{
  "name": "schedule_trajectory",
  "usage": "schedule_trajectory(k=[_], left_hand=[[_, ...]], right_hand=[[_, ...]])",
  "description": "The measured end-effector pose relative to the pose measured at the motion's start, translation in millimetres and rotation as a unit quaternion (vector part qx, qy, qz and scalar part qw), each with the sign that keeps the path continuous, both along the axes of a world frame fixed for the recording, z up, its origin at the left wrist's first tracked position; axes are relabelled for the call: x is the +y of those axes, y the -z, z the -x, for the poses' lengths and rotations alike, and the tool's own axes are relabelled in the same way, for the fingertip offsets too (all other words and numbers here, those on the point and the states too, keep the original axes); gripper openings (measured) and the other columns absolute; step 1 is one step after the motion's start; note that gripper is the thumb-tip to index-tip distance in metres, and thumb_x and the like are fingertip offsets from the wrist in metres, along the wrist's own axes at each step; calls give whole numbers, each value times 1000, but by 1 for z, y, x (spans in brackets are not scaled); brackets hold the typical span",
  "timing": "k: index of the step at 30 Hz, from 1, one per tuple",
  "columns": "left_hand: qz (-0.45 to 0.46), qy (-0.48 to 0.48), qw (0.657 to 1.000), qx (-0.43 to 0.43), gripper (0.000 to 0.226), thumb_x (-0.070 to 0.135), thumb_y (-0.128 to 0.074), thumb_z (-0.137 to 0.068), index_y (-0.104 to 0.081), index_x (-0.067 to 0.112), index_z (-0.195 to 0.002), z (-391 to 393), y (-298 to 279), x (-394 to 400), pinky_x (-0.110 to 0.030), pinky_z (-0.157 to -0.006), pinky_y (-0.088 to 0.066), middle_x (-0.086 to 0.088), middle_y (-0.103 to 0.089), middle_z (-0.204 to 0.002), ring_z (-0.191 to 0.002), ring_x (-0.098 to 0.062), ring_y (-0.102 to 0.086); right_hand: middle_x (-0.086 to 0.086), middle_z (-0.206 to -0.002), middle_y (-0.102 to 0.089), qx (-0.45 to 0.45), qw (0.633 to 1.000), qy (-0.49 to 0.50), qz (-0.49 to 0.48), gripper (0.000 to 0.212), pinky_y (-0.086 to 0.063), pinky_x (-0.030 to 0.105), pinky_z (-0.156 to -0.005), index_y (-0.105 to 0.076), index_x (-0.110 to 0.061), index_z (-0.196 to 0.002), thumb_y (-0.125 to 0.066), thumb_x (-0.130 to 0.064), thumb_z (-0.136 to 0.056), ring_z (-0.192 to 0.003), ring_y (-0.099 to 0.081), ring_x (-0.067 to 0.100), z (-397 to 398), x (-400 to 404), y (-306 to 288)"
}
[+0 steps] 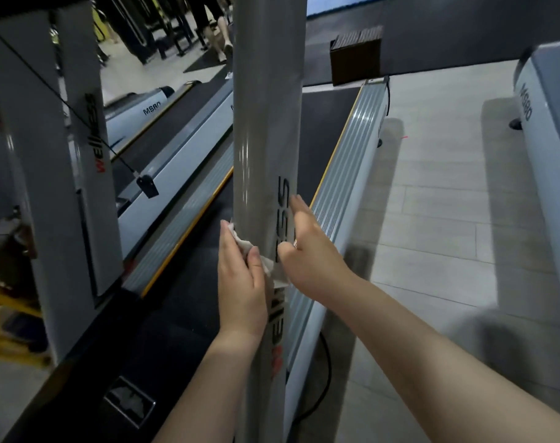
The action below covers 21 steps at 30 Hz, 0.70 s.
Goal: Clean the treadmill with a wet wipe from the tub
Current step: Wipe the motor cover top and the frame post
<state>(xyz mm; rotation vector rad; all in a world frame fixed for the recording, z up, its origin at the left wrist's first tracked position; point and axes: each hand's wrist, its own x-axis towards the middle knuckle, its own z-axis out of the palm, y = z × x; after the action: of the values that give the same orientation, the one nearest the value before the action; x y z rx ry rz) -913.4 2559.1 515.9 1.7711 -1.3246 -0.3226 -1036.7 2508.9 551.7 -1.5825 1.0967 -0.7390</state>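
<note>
Both bare forearms reach up from the bottom edge to the pale grey upright post of the treadmill (265, 123), which rises through the middle of the view with black and red lettering running along its face. On the post's near-left side, the left hand (240, 282) presses a crumpled white wet wipe (256, 251) against the metal, thumb curled over the cloth and fingers lying along the post. Part of the wipe spills out to the right of that thumb, across the lettering. Just beside it, the right hand (307, 247) wraps the post's right edge, thumb bent onto the front face beside the wipe and fingers reaching round the far side, where their tips are hidden. Beyond the left hand lies the dark running belt (323, 129), and under the right wrist runs the ribbed silver side rail with a yellow edge (345, 161). Further right of that hand stretches pale tiled floor (438, 203); a brown cardboard box (357, 55) sits well beyond.
</note>
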Motion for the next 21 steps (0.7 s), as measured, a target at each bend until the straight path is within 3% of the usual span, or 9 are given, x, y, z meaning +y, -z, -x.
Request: schedule_trajectory(k=[3, 7, 9, 10, 11, 13, 15, 18, 21], left_hand=[[8, -15, 999, -48, 64, 27, -39, -105, -6, 19, -160, 7, -21, -25, -2, -107, -21, 6, -18, -163, -147, -2, -18], [37, -29, 995, -86, 62, 25, -35, -106, -4, 16, -159, 15, -49, -59, -19, -115, -23, 2, -16, -164, -150, -9, -16], [53, -34, 993, -101, 59, 24, -32, -107, -6, 14, -159, 19, -63, -78, -22, -118, -23, -1, -16, -165, -151, -12, -17], [61, -38, 992, -108, 58, 24, -31, -107, -6, 14, -159, 21, -71, -86, -24, -118, -24, -4, -18, -164, -151, -13, -18], [67, -38, 991, -113, 58, 24, -30, -107, -7, 13, -159, 22, -80, -95, -27, -119, -26, -6, -20, -164, -150, -15, -20], [68, -33, 990, -119, 59, 31, -26, -105, -6, 14, -159, 24, -93, -108, -28, -119, -27, -8, -22, -163, -150, -16, -21], [65, -23, 989, -128, 64, 40, -22, -102, -4, 17, -158, 24, -100, -111, -23, -120, -24, -5, -18, -165, -151, -11, -17], [55, -3, 989, -138, 63, 42, -21, -101, 2, 24, -156, 24, -106, -113, -10, -117, -14, 1, -9, -166, -152, -6, -10], [40, 3, 986, -165, 62, 40, -22, -101, 6, 26, -154, 24, -119, -125, -8, -117, -10, 0, -6, -166, -153, -8, -8]], right_hand=[[-11, -164, -4, 1, 1000, -10, 6, 76, -12, 26, -121, -5, -21, -158, -42, -9, -94, -150, -8, 7, 6, -22, -18], [-14, -161, -15, -11, 999, -36, 24, 70, -8, 6, -107, -10, -22, -157, -42, -7, -96, -145, -10, -2, 25, -43, -41], [-21, -141, -30, -33, 998, -26, 36, 65, -11, -11, -89, -21, -23, -154, -42, -5, -95, -126, -22, -16, 34, -55, -50], [-24, -135, -30, -39, 998, -20, 43, 64, -14, -13, -84, -24, -24, -153, -42, -5, -94, -117, -24, -20, 37, -60, -55], [-27, -139, -30, -45, 998, -15, 47, 65, -17, -10, -90, -25, -26, -152, -42, -6, -94, -119, -25, -20, 40, -66, -62], [-21, -152, -32, -54, 997, -15, 52, 67, -26, 11, -108, -25, -29, -152, -43, -9, -91, -135, -30, -8, 45, -77, -73], [-17, -154, -33, -58, 997, -18, 55, 68, -28, 18, -112, -25, -30, -153, -44, -9, -91, -139, -30, -2, 50, -88, -84], [-15, -160, -22, -41, 997, -25, 65, 70, -16, 14, -113, -18, -26, -156, -44, -10, -93, -145, -18, -2, 56, -104, -102], [-14, -161, -18, -36, 996, -41, 66, 68, -8, 2, -104, -15, -24, -156, -42, -9, -96, -144, -13, -2, 56, -122, -122]])
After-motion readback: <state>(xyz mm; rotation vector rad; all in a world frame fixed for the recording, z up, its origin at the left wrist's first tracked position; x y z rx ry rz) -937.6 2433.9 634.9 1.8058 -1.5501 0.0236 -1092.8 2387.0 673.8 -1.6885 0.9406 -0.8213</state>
